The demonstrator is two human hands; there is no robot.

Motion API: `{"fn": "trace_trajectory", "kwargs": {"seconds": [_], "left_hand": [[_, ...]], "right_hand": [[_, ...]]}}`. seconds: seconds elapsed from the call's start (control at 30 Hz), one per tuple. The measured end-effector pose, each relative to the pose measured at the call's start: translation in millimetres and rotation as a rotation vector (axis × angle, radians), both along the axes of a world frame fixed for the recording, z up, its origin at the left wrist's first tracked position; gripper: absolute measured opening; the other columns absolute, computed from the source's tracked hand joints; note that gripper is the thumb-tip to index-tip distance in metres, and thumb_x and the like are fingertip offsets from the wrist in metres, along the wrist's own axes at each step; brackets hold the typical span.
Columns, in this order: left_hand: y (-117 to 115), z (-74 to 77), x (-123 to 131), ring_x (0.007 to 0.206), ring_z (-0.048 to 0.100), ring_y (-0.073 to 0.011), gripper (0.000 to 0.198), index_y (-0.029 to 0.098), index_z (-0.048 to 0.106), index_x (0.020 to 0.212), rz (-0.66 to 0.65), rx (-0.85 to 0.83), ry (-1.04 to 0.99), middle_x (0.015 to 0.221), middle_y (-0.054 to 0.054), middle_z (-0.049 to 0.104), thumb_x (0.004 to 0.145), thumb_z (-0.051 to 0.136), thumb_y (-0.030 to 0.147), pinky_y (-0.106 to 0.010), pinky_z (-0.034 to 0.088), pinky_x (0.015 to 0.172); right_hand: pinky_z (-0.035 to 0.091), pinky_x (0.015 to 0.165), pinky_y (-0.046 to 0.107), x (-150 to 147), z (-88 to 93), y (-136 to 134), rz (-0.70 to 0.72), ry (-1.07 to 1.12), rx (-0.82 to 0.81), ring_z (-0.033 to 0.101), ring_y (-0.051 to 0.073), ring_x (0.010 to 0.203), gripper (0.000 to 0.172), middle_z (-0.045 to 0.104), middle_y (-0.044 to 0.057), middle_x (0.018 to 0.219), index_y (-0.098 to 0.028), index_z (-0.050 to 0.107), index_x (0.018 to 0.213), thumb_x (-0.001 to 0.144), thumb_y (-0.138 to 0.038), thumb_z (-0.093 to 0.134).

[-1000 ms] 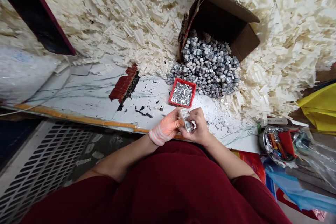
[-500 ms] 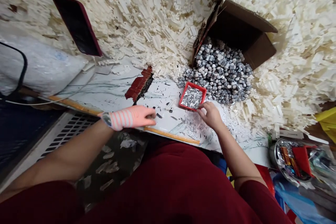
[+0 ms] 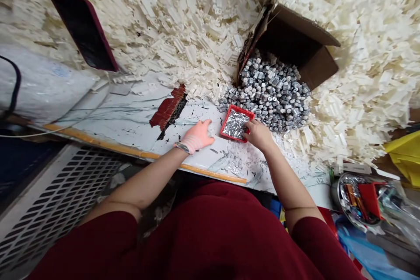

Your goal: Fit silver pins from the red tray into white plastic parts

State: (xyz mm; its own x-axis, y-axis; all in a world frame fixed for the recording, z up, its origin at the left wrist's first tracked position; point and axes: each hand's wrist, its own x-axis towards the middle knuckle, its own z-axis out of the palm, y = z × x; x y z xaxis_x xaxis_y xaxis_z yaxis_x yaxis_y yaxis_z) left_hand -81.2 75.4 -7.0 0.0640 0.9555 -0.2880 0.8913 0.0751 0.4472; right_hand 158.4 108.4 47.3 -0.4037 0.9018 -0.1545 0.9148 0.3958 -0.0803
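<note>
Reaching out over a white board (image 3: 131,116) with black marks on it, the person has both hands apart now. A second ago, they were together, holding a small white plastic piece near the body. That piece does not show in either hand now.

The left hand (image 3: 196,136), in a pink glove, lies open and flat on the board, just beside a small red tray (image 3: 236,110). It does not seem to hold a thing. Half a second ago, this hand was farther away, near the board's orange edge strip (image 3: 210,173).

The right hand (image 3: 259,134) is curled, with its fingertips (image 3: 248,126) at the tray's right side, over the tray's rim. It is hard to tell if those fingers are pinching anything.

The tray is between the hands and is full of tiny silver metal pins (image 3: 235,124). At two o'clock from the tray sits a big heap of gray metal nuts (image 3: 272,96), touching the tray, with a brown cardboard box (image 3: 295,39) behind it. Lots of white plastic pieces (image 3: 183,39) lie all around, and a dark phone (image 3: 82,30) lies on them at ten o'clock.
</note>
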Motion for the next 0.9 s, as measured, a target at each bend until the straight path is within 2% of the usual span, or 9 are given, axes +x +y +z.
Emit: {"fn": "trace_trajectory", "kwargs": {"seconds": [0.07,0.2,0.3,0.37,0.47,0.6,0.73,0.8,0.9], "left_hand": [[-6,-2.6,-3,0.103,0.062,-0.0361,0.076,0.019,0.044,0.14,0.05,0.002,-0.001,0.125,-0.019,0.057,0.069,0.063,0.039,-0.04,0.048,0.083],[-12,-7.2,-3,0.111,0.06,-0.0326,0.066,0.021,0.049,0.135,0.116,0.032,-0.114,0.126,-0.014,0.062,0.073,0.063,0.036,-0.037,0.046,0.09],[-14,-7.9,-3,0.103,0.062,-0.0294,0.057,0.021,0.056,0.127,0.167,0.069,-0.265,0.116,-0.011,0.067,0.072,0.065,0.035,-0.034,0.047,0.087],[-14,-6.3,-2,0.09,0.064,-0.0266,0.054,0.018,0.06,0.12,0.22,0.066,-0.41,0.102,-0.01,0.069,0.07,0.068,0.035,-0.033,0.049,0.077],[-17,-1.1,3,0.075,0.062,-0.0203,0.049,0.015,0.061,0.113,0.299,-0.046,-0.779,0.085,-0.006,0.067,0.068,0.069,0.032,-0.028,0.049,0.063],[-22,7.5,21,0.065,0.059,-0.0136,0.043,0.013,0.058,0.107,0.34,-0.289,-1.27,0.078,-0.003,0.063,0.069,0.068,0.032,-0.024,0.047,0.055],[-26,14.1,41,0.06,0.057,-0.0109,0.033,0.014,0.057,0.095,0.39,-0.336,-1.439,0.074,-0.001,0.06,0.067,0.07,0.028,-0.022,0.046,0.052],[-27,16.0,48,0.062,0.058,-0.0123,0.033,0.014,0.057,0.093,0.423,-0.353,-1.474,0.077,-0.002,0.062,0.067,0.071,0.028,-0.024,0.047,0.052],[-27,16.9,56,0.062,0.06,-0.0142,0.034,0.015,0.056,0.093,0.481,-0.384,-1.502,0.078,-0.002,0.063,0.065,0.072,0.027,-0.027,0.049,0.054]], "right_hand": [[0.046,0.078,0.033,-6,-4.9,-1,0.031,0.054,0.032,0.058,0.024,0.098,0.027,0.065,0.01,0.105,-0.02,0.066,0.11,0.085,-0.026,0.059],[0.045,0.082,0.034,-30,-11.4,1,0.206,0.052,0.082,0.054,0.026,0.103,0.026,0.064,0.011,0.108,-0.019,0.065,0.111,0.09,-0.019,0.05],[0.045,0.08,0.034,-40,-15.9,10,0.22,0.016,0.063,0.055,0.026,0.103,0.028,0.066,0.012,0.105,-0.018,0.066,0.107,0.091,-0.013,0.044],[0.046,0.082,0.033,-38,-19.3,18,0.153,0.076,0.034,0.057,0.025,0.101,0.028,0.066,0.011,0.106,-0.019,0.067,0.105,0.09,-0.012,0.045],[0.047,0.085,0.033,-26,-25.6,27,0.002,0.335,-0.034,0.06,0.022,0.1,0.023,0.067,0.008,0.11,-0.021,0.068,0.103,0.086,-0.016,0.054],[0.05,0.08,0.032,-14,-35.1,30,-0.194,0.795,-0.207,0.063,0.017,0.084,0.014,0.07,0.004,0.092,-0.018,0.069,0.09,0.079,-0.024,0.062],[0.049,0.062,0.028,-8,-38.7,25,-0.37,1.11,-0.359,0.057,0.013,0.065,0.023,0.065,0.0,0.072,-0.017,0.065,0.078,0.067,-0.037,0.069],[0.048,0.056,0.027,-6,-38.0,22,-0.442,1.212,-0.398,0.055,0.012,0.063,0.029,0.064,0.0,0.072,-0.018,0.064,0.076,0.061,-0.041,0.073],[0.048,0.056,0.026,-4,-36.3,17,-0.497,1.316,-0.407,0.054,0.011,0.062,0.029,0.063,0.0,0.075,-0.019,0.062,0.073,0.057,-0.04,0.075]]}}
